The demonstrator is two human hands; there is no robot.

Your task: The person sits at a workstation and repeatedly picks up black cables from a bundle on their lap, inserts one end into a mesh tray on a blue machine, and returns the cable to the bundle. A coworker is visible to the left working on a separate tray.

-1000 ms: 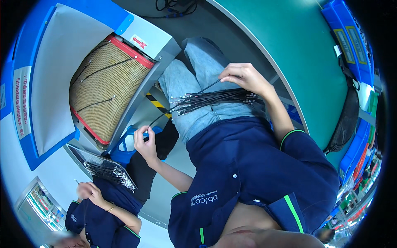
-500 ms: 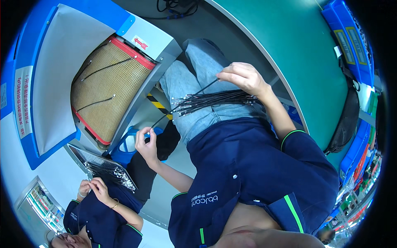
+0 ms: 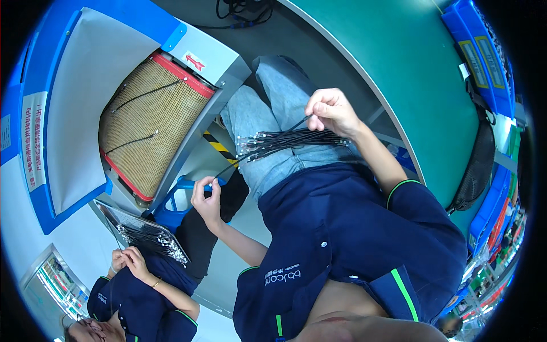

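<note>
A thin black cable (image 3: 227, 169) stretches slantwise between my two hands, above my lap. My left hand (image 3: 207, 200) pinches its lower end, where a small pale tip shows at the fingertips. Closer to the table, my right hand (image 3: 335, 112) has its fingers closed on the other end; that end is hidden by the fingers. Beneath the held cable, a bundle of black cables (image 3: 296, 140) lies across my thighs. Small silvery and white connectors show at the bundle's left end and some at its right.
Left stands a blue and white machine with a tan mesh conveyor belt (image 3: 148, 122) carrying a few black cables. A co-worker's hands (image 3: 130, 261) are at lower left by a tray (image 3: 183, 251) of cables. A green table (image 3: 419, 85) curves along my right; a blue stool (image 3: 166, 214) stands below.
My right hand has shifted slightly toward me and turned, its fingers curling more. The left hand moved slightly rightward with its cable end. The co-worker's hands now have a thin strand rising from them.
</note>
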